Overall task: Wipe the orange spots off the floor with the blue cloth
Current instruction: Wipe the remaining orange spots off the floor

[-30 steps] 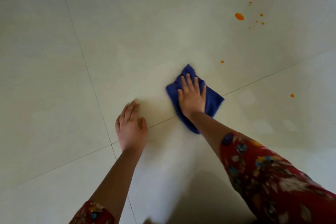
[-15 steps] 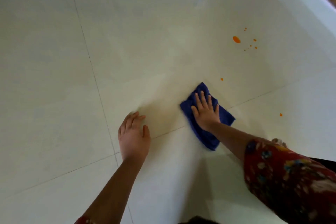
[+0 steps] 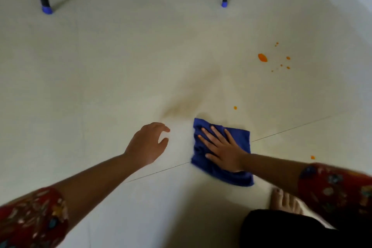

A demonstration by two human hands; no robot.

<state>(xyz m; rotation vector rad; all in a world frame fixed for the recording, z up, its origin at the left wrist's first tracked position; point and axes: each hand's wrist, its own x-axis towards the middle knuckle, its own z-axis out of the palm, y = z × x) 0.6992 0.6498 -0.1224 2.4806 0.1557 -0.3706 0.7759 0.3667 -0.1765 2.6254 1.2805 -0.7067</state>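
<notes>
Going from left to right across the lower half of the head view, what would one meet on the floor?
left hand → blue cloth with the right hand flat on it → bare foot → lone orange spot.

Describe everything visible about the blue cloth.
The blue cloth is deep blue, soft and towel-like, folded into a rough rectangle with a rumpled left side. It lies flat on the pale tiled floor, across a grout line. The right hand presses on it, palm down, fingers spread. No orange spot touches its visible edges.
</notes>
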